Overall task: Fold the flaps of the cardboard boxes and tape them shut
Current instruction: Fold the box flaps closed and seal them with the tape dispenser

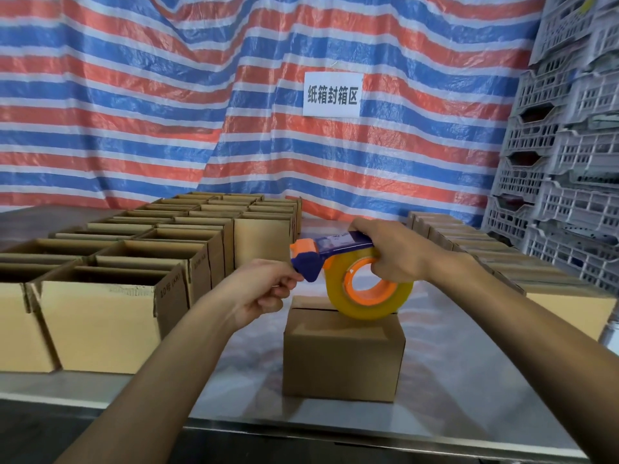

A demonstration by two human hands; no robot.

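A small cardboard box [343, 354] stands on the metal table [469, 380] in front of me, its top flaps folded down with a seam showing along the far edge. Above it my right hand [398, 252] grips a tape dispenser [335, 259], blue and orange, with a roll of clear yellowish tape [338, 296] that hangs just over the box top. My left hand [268, 289] pinches at the dispenser's blue front end, fingers closed there; the tape end itself is too thin to make out.
Rows of open-topped cardboard boxes [110, 316] fill the table's left side. Closed boxes [502, 262] line the right side. Grey plastic crates [562, 162] are stacked at the far right. A striped tarp with a white sign [332, 94] hangs behind.
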